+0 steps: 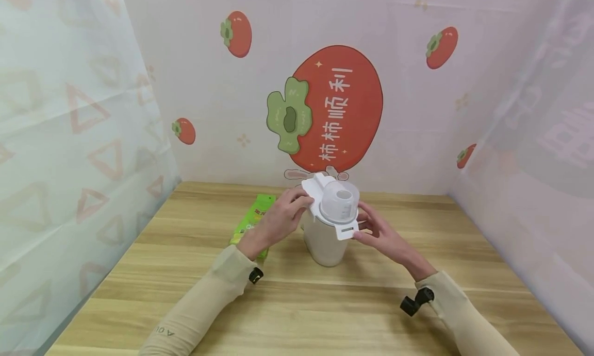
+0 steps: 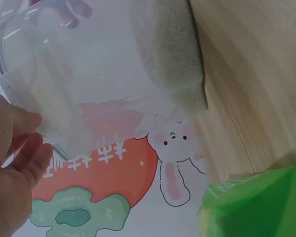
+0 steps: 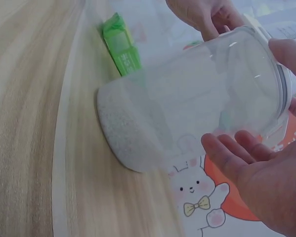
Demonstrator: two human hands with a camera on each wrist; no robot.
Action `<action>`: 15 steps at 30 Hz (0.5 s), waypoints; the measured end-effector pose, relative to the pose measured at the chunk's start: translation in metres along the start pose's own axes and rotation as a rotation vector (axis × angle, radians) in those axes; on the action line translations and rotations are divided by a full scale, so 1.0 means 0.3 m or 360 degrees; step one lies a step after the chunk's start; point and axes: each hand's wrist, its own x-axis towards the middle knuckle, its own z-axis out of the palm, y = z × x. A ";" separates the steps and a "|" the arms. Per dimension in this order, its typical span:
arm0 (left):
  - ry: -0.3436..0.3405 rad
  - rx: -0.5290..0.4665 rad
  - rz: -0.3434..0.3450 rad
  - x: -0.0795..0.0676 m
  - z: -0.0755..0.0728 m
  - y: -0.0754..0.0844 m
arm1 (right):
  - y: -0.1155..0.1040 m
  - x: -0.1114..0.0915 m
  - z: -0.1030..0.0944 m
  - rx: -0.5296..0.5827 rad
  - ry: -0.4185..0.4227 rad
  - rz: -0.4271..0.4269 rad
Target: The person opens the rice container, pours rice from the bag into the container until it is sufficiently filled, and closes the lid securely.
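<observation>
A clear storage container (image 1: pixel 326 242) stands upright on the table, with pale grain (image 3: pixel 125 123) in its bottom. Its white lid (image 1: pixel 315 189) sits at the top and carries a clear measuring cup (image 1: pixel 341 199). My left hand (image 1: pixel 285 215) pinches the lid's left edge between thumb and fingers; in the left wrist view the left hand (image 2: pixel 14 148) is at the lid end. At the opposite side, my right hand (image 1: pixel 382 237) holds the lid's edge near its slotted tab, thumb toward me. Its other fingers (image 3: pixel 232 155) spread loosely beside the container wall in the right wrist view.
A green packet (image 1: pixel 252 217) lies on the wooden table (image 1: pixel 297 315) left of the container, partly behind my left hand. A printed cloth backdrop (image 1: pixel 209 88) rises behind the table, with more cloth along both sides.
</observation>
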 end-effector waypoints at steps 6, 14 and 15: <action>-0.0053 0.0025 -0.0012 0.012 -0.014 0.031 | -0.008 0.002 0.013 -0.0004 0.0035 0.0027; -0.0501 -0.0016 -0.0326 0.004 -0.041 0.107 | -0.020 0.001 0.025 0.0010 0.0069 0.0048; -0.0528 -0.0036 -0.0364 0.003 -0.038 0.116 | -0.022 0.000 0.027 0.0013 0.0073 0.0051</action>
